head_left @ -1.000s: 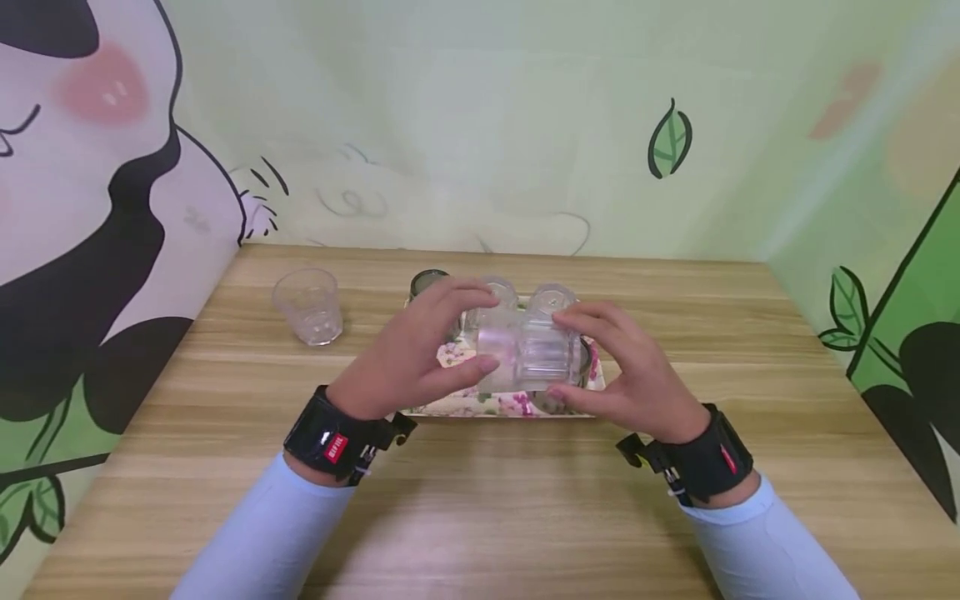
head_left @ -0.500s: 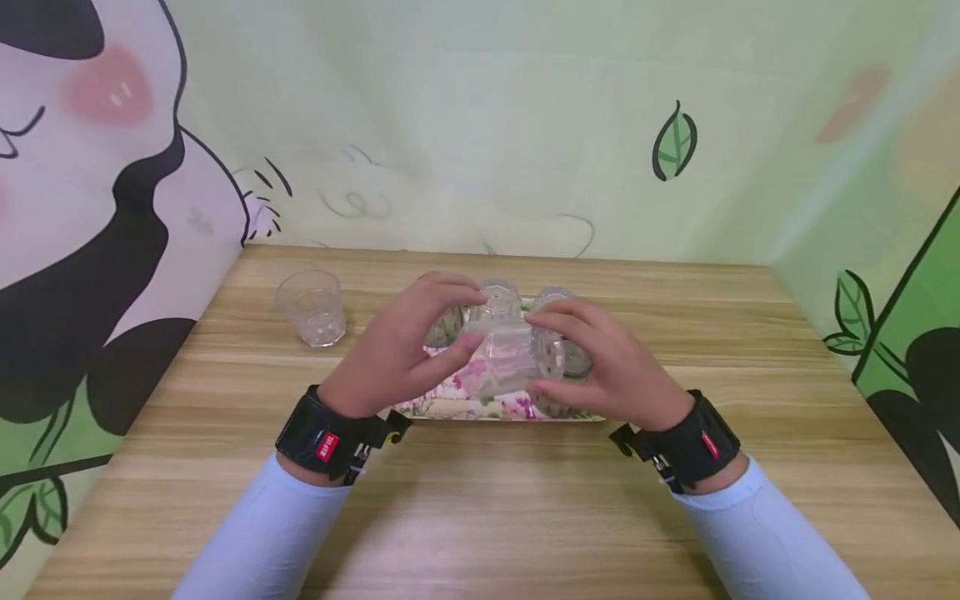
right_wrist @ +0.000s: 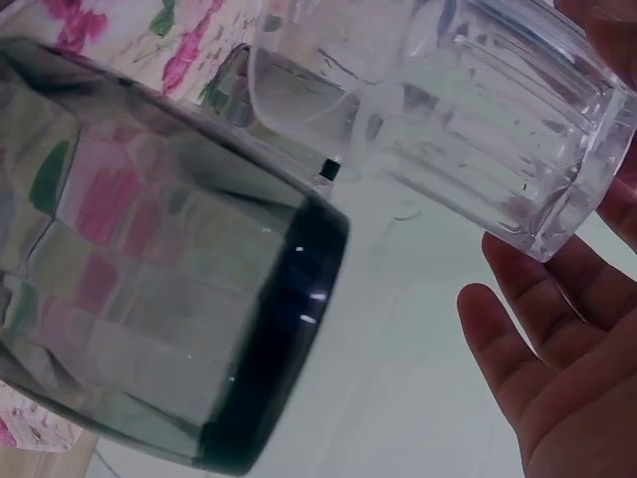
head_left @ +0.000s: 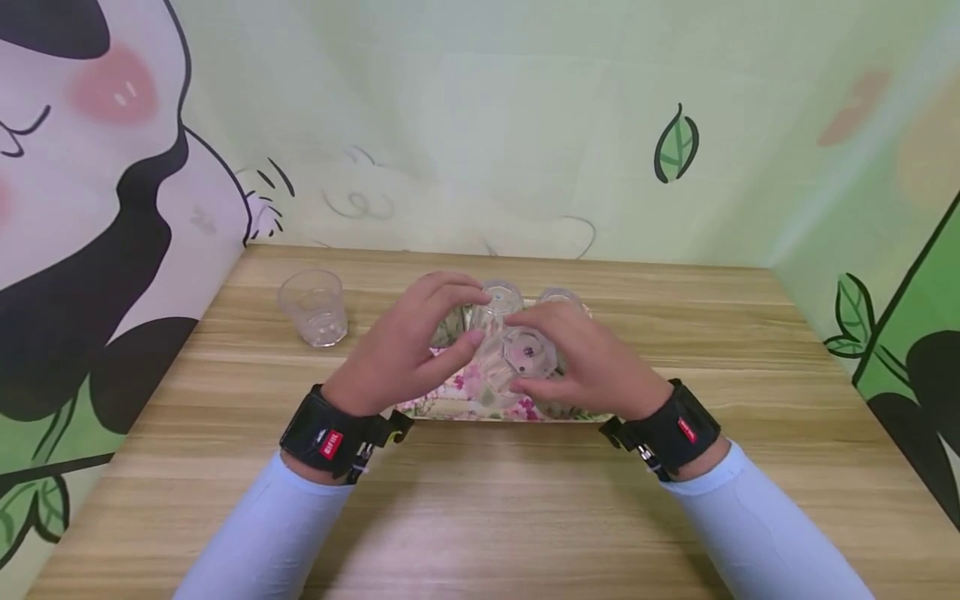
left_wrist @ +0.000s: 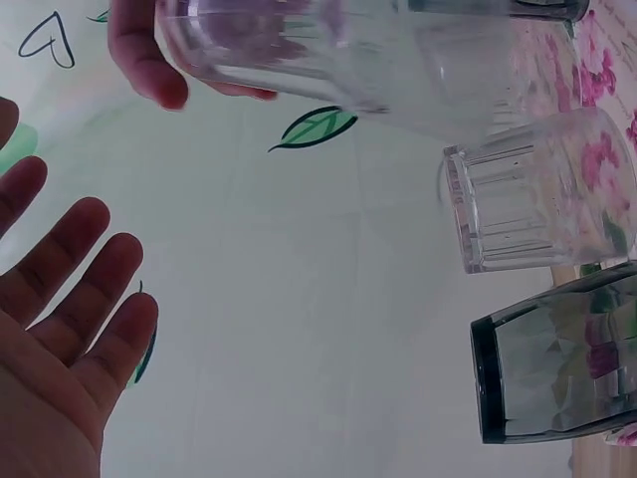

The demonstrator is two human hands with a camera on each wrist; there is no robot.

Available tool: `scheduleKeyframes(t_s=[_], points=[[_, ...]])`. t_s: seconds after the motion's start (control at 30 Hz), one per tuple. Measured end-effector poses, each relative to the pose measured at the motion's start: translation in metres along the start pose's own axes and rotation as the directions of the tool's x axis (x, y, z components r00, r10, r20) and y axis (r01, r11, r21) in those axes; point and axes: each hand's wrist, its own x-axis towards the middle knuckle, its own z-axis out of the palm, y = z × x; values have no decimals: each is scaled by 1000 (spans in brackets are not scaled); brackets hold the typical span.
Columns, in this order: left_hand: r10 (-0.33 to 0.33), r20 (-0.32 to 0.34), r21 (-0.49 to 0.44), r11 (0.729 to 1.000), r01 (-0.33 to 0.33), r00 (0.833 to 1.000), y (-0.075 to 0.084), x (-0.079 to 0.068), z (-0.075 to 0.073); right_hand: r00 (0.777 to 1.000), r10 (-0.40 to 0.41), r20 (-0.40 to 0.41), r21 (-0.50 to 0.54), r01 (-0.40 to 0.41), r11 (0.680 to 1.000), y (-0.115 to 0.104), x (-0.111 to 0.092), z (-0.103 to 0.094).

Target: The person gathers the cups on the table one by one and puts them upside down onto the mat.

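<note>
My right hand [head_left: 592,358] grips a clear ribbed glass [head_left: 528,352] near its base, between thumb and fingers. The glass is tilted with its base up toward the head camera and its mouth angled down over the floral tray [head_left: 435,407]. In the right wrist view the held glass [right_wrist: 498,119] sits at the upper right, against the fingers. My left hand [head_left: 408,346] hovers left of it, thumb and fingers spread; the left wrist view shows its fingers [left_wrist: 80,299] extended, apart from the glass.
Upturned on the tray stand a clear glass [head_left: 502,297], another clear glass [head_left: 560,296] and a smoky grey glass [head_left: 448,327]. A darker glass [right_wrist: 149,259] looms close in the right wrist view. One clear tumbler [head_left: 313,308] stands upright on the table at left.
The held glass has turned from lying sideways between both hands to base-up in my right hand. My right hand has moved left and rotated; the left hand has shifted only slightly.
</note>
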Motion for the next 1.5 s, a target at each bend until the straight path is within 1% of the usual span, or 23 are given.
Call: scheduleKeyframes(t_s=[0.1,0.2,0.37,0.5,0.83,1.13,1.33,1.5], points=[[7,1,3,1000,-7,1000,-1,0,2,996,52,67,4,-53,999,2,2,3],[12,7,3,1000,-12,1000,-2,0,2,991,84,108,-6,-84,996,4,3,7],[6,20,4,1000,-6,1000,-2,0,3,981,113,157,-26,-110,994,5,5,13],[-7,32,9,1000,7,999,-2,0,3,975,120,185,-35,-115,993,5,7,16],[-32,56,18,999,31,998,-2,1,3,977,95,191,-48,-88,995,9,8,21],[-46,67,21,999,45,997,-1,0,4,973,110,205,-46,-103,994,11,11,27],[-46,72,18,999,45,996,-1,0,6,971,114,212,-60,-103,993,13,15,34],[-45,74,17,999,44,996,-1,0,7,972,95,214,-64,-83,994,15,18,40]])
